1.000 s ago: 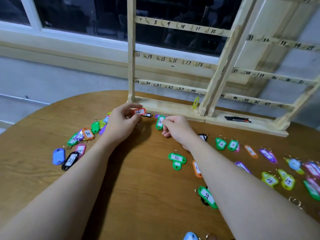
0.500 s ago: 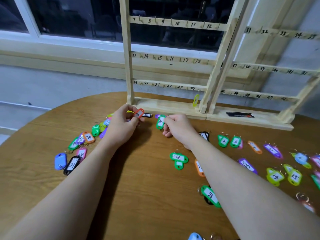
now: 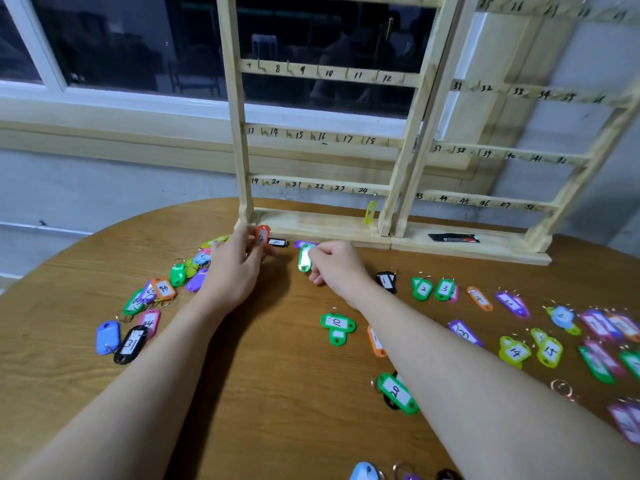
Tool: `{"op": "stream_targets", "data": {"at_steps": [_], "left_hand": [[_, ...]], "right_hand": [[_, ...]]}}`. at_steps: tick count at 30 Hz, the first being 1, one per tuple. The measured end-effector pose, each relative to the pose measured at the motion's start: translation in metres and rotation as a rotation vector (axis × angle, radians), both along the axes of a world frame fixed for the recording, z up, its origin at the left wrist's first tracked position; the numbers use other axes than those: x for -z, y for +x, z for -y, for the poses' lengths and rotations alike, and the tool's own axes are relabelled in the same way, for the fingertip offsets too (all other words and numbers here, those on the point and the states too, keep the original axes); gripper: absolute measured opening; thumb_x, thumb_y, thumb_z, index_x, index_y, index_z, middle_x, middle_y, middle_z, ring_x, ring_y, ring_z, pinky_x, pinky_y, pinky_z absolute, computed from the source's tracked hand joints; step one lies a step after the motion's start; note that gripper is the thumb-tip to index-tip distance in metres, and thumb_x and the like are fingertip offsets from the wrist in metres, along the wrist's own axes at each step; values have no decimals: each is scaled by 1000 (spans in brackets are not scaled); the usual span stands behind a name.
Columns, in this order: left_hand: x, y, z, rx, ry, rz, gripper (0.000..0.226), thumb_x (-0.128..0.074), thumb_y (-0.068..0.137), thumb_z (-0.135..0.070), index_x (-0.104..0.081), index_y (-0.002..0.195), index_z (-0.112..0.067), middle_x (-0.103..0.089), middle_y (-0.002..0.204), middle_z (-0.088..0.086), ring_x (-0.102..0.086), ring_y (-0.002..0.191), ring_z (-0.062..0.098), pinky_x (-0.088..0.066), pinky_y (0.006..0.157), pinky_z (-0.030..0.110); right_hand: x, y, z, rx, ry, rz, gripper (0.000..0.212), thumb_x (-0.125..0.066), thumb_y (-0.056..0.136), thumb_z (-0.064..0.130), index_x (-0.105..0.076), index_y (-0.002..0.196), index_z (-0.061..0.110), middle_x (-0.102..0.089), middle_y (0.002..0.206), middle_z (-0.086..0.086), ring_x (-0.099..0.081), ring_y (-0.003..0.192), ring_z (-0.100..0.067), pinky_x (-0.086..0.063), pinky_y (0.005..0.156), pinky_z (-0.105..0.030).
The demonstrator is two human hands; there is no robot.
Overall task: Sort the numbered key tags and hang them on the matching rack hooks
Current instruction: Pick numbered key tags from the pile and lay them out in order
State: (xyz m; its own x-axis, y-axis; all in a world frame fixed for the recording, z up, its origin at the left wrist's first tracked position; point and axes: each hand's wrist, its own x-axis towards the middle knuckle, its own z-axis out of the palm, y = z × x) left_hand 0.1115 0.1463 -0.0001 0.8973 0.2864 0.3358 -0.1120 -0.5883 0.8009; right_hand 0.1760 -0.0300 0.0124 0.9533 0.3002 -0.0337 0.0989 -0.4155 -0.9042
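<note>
Two tags are in your grip: your left hand (image 3: 232, 271) pinches an orange plastic key tag (image 3: 262, 236), its number blurred, perhaps 4; your right hand (image 3: 337, 268) pinches a green plastic key tag (image 3: 304, 258), label washed out. Both sit just before the pale wooden hook rack (image 3: 322, 188). Your right forearm hides part of the orange tag (image 3: 375, 341) on the round wooden table (image 3: 277, 393).

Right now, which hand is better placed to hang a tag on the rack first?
Left, probably: the left hand pinches the orange tag raised beside the rack; the right hand holds its green tag low.
</note>
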Motion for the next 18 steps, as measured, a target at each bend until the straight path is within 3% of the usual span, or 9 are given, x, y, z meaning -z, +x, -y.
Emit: {"op": "stream_targets", "data": {"at_steps": [3,6,9,13,15,18], "left_hand": [[0,-10,8,-25,78,9,12,-44,107,-35,-50,96,-32,-75,89,-18,-67,99,11,-35,109,53],[-1,-19,18,-67,118,8,14,-48,104,-39,-55,92,-35,-72,94,-13,-63,100,20,-40,103,57],[-5,-27,36,-108,179,-24,16,-56,100,-38,-67,103,-26,-62,98,2,-53,100,26,-43,97,49],[-23,-43,67,-59,188,-1,16,-64,96,-33,-72,89,-22,-68,89,-1,-61,88,20,-49,79,39],[-32,-47,79,-4,212,-13,16,-65,96,-31,-72,84,-23,-70,86,0,-63,84,20,-49,74,37],[-45,-51,102,42,219,17,11,-67,96,-25,-74,88,-21,-69,84,0,-62,83,19,-44,71,33]], "right_hand": [[-16,-11,15,38,103,-82,26,-52,97,8,-66,76,8,-67,67,-5,-61,47,-12,-50,49,-24],[-30,-24,49,50,25,48,29,-54,96,9,-68,71,10,-69,68,-2,-60,44,-12,-44,43,-22],[-48,-46,97,-20,-126,183,27,-58,94,11,-69,70,6,-72,66,0,-60,44,-11,-44,44,-21],[-63,-71,160,-70,-253,198,29,-54,94,11,-59,66,6,-63,53,-9,-58,40,-9,-40,44,-19],[-67,-76,185,-24,-194,163,27,-52,93,15,-53,67,9,-54,59,-25,-59,42,-16,-34,43,-23],[-69,-81,217,130,11,40,23,-46,96,11,-45,73,13,-39,54,-6,-35,40,-16,-21,42,-21]]}}
